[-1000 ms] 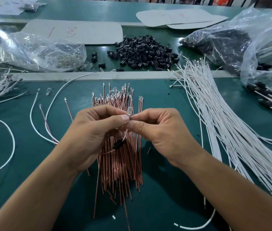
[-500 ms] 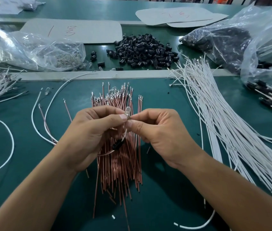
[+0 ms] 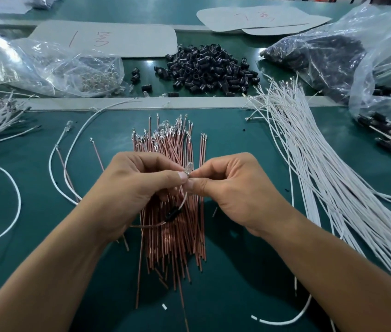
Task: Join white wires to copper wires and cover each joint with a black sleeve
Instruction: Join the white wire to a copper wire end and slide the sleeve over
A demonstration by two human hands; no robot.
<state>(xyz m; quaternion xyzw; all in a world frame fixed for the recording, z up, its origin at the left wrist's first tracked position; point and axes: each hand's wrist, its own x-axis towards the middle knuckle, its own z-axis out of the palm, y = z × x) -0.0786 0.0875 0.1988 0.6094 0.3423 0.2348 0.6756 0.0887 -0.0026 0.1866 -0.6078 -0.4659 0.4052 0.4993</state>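
**Pinch for a steady joint**

Left hand (image 3: 129,195) and right hand (image 3: 235,190) each close a fingertip grip on the clear bulb (image 3: 189,167), likely to steady it. The black sleeve (image 3: 173,214) hangs lower on the held wire (image 3: 185,198), above copper wires (image 3: 177,245) on the worktop (image 3: 237,140).

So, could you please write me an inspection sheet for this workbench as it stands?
surface: green mat, flat, crossed by a grey rail.
job's things: copper wires piled at centre; white wires fanned at right; black sleeves heaped behind the rail; one sleeved wire hangs below the hands.
clutter: clear bag of small parts rear left; plastic bags rear right; white snippets near the front.
grippers: left hand and right hand both pinch a clear bulb above the copper pile.
cables: nothing seen beyond the job's wires; loose white wires at left.
surroundings: marked card sheets on the rear strip; further back is cropped.
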